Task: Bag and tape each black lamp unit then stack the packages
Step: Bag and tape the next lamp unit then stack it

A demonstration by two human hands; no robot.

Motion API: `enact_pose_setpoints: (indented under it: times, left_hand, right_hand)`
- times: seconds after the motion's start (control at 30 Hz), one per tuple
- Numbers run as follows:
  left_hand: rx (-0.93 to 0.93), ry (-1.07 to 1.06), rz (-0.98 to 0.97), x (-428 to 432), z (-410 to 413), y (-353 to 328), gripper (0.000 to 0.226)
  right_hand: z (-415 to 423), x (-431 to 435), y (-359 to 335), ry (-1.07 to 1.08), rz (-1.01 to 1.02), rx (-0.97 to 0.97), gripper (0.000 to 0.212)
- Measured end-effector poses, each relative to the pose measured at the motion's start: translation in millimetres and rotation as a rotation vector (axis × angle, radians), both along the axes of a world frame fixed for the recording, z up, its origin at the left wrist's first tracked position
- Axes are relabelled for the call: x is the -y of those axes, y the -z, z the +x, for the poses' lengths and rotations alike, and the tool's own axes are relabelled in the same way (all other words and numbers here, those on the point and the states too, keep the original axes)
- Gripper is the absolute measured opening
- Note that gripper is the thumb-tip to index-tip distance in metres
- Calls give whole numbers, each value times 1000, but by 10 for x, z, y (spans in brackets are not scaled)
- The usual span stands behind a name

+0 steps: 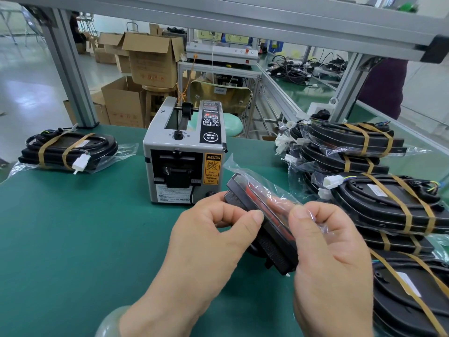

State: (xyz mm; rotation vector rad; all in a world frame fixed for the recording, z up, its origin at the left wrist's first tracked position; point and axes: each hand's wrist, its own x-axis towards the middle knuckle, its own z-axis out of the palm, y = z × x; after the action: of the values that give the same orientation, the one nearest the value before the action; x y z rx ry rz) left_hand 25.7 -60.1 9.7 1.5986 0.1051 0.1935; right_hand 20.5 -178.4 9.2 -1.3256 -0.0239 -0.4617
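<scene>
Nearest the surface's (73, 239) front edge, both hands hold one black lamp unit (263, 229) up off the green mat, tilted, inside a clear bag (239, 166). The left hand (201, 251) has its fingers (255, 215) pinching the unit's near long side; the right hand (332, 259) pinches a fold of bag film against the unit's other side.

The risk, as I judge it, is the slack film: if the fold springs loose before tape reaches it, the bag will gape and the wrap will sit crooked. The unit could also slide toward the open mouth while tilted, since only fingertips steady it.

The unit looks like a slim black housing with a red lens strip on its upper face and a ribbed side; the bag's open end trails beyond it.

Just behind stands the tape dispenser (185, 154), mid-surface; I cannot tell whether a strip waits at its outlet. Toward the right edge lie stacked taped packages (379, 198), and one more package (68, 149) rests near the far left corner.
</scene>
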Motion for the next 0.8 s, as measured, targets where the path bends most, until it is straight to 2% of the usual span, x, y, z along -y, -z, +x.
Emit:
enact_pose_setpoints:
  times: [0.07, 0.17, 0.27, 0.33, 0.43, 0.5, 0.57, 0.73, 0.77, 0.8]
  left_hand:
    - [-47, -36, -89, -18, 38, 31, 36]
    - [-75, 33, -279, -20, 99, 129, 59]
    - [-84, 105, -391, -23, 150, 181, 96]
    - [-51, 198, -423, -30, 174, 183, 94]
    - [43, 291, -299, -22, 220, 170, 43]
    - [67, 260, -245, -6, 243, 164, 28]
    - [96, 272, -204, 5, 252, 159, 30]
    - [175, 311, -39, -39, 217, 103, 56]
    - [180, 347, 19, -52, 206, 91, 67]
    - [165, 367, 83, -59, 182, 69, 87]
  right_hand:
    - [2, 1, 0, -1, 12, -3, 7]
    - [7, -5, -9, -13, 33, 4, 8]
    - [4, -8, -4, -19, 15, -1, 7]
    - [-5, -13, 1, -19, -3, -11, 7]
    - [3, -23, -19, -22, 8, -31, 9]
    - [19, -11, -39, -24, 19, -41, 8]
    - [27, 7, -56, -27, 22, -46, 8]
    - [3, 17, -106, -65, 26, -86, 11]
    - [6, 29, -127, -72, 24, -89, 15]
    - [16, 46, -157, -77, 13, -90, 17]
